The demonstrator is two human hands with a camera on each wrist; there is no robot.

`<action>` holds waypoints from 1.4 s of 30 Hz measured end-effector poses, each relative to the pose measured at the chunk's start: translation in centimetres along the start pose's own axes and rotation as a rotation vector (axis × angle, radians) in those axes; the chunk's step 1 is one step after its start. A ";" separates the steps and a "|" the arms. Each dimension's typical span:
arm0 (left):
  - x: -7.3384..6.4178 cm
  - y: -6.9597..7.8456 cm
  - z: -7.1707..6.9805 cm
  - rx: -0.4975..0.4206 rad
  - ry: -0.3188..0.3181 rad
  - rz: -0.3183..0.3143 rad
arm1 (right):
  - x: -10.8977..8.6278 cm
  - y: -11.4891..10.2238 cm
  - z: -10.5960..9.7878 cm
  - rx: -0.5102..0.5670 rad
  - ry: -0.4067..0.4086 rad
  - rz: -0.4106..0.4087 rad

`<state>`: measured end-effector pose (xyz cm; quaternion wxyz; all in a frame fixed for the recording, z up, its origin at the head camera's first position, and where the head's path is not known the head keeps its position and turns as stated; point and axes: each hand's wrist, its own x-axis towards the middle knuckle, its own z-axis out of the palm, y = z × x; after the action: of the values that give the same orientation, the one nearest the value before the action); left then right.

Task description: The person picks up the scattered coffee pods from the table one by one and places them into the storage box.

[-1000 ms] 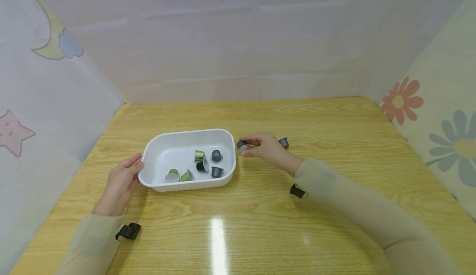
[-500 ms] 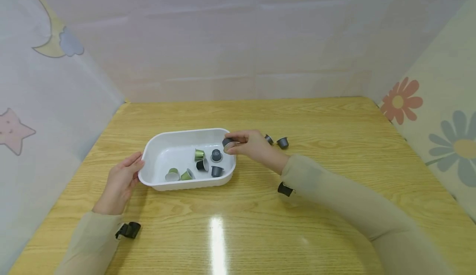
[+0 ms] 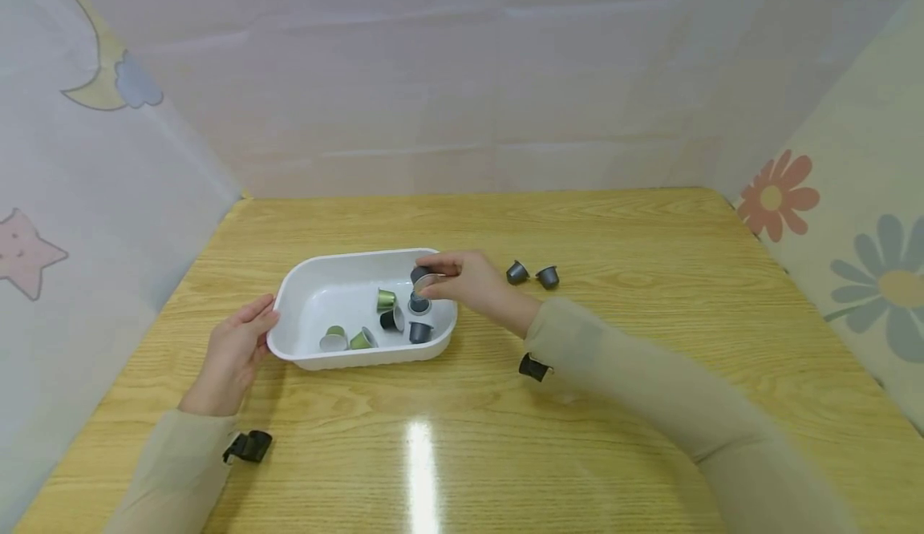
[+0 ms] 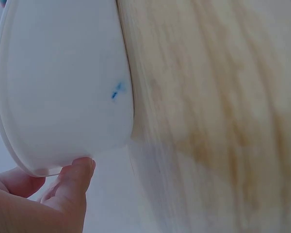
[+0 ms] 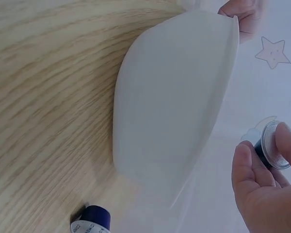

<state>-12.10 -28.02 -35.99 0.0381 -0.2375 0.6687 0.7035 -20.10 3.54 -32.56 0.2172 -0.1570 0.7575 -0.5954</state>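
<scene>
A white plastic tub stands on the wooden table. My left hand grips its left end, thumb at the rim and fingers beneath it, as the left wrist view also shows. Over the tub's right part, my right hand pinches a dark coffee capsule between thumb and fingers; its pale foil lid shows in the right wrist view. Inside the tub lie green capsules, a black capsule and grey capsules. One grey capsule is partly covered by the held one.
Two dark grey capsules, a left one and a right one, lie on the table to the right of the tub. Patterned sheets enclose the table at the back and both sides.
My right hand has carried the dark capsule leftward, from beside the tub's right rim to above its inside. A table capsule once hidden behind that hand now shows. My left hand stays put.
</scene>
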 end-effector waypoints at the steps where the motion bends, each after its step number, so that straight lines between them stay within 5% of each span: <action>1: 0.0 0.0 0.0 0.000 0.001 0.000 | 0.0 -0.1 0.1 0.000 -0.006 -0.002; 18: -0.1 0.0 -0.1 -0.006 0.000 0.000 | 1.4 -1.0 3.1 -0.001 -0.035 -0.067; 42: 0.1 0.3 0.2 -0.040 0.021 -0.031 | 2.7 -1.3 5.2 -0.036 -0.031 -0.044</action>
<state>-12.30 -27.84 -35.78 0.0371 -0.2560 0.6512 0.7135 -19.78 -2.50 -32.69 0.2132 -0.1867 0.7609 -0.5837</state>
